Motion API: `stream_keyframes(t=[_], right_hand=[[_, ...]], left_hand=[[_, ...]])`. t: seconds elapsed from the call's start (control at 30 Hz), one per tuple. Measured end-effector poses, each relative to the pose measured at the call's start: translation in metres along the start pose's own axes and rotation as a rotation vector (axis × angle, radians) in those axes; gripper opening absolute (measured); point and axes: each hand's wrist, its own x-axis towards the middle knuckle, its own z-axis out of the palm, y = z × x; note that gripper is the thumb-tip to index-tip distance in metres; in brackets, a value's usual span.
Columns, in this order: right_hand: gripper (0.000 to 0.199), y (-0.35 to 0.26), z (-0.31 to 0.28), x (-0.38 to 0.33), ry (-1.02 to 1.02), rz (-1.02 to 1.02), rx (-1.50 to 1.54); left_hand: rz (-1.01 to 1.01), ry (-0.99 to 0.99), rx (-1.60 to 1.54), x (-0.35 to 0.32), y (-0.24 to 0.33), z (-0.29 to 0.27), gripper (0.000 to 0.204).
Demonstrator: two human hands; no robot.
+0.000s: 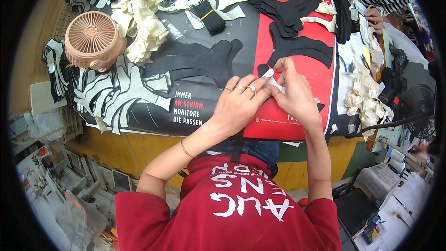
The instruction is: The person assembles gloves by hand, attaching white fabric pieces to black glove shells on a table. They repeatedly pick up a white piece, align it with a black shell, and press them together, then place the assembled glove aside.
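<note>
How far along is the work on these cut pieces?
Looks partway. Done, apparently: a stack of black pieces lies on the red sheet. In hand: left hand and right hand pinch a small white piece. Left, seemingly: loose white pieces to the right and cream ones near the fan.

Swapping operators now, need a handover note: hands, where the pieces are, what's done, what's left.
Left hand: fingers pinched on a small white cut strip, rings on three fingers.
Right hand: pinching the same strip from the other side, just over the red part of the table cover.
Black cut pieces: one large one left of the hands, one just above them, a stack at the far edge.
Cream strips are heaped far left beside a pink fan; more on the right.
Done: cannot tell from this view.
Left: loose black and cream pieces lie all over the table.
</note>
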Motion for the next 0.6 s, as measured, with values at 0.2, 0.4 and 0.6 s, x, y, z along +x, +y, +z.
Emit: stream_keyframes(t=[0.2, 0.4, 0.6], right_hand=[[0.049, -0.0015, -0.0032, 0.0019, -0.031, 0.033, 0.007], [0.049, -0.0015, -0.0010, 0.0005, 0.005, 0.027, 0.043], [0.049, -0.0006, -0.0002, 0.0003, 0.021, 0.016, 0.041]], left_hand=[[-0.032, -0.039, 0.095, 0.0063, -0.0083, -0.0035, 0.040], [-0.079, -0.034, 0.110, 0.0049, -0.0090, -0.0016, 0.046], [-0.109, -0.095, 0.129, 0.0043, -0.0094, -0.0023, 0.046]])
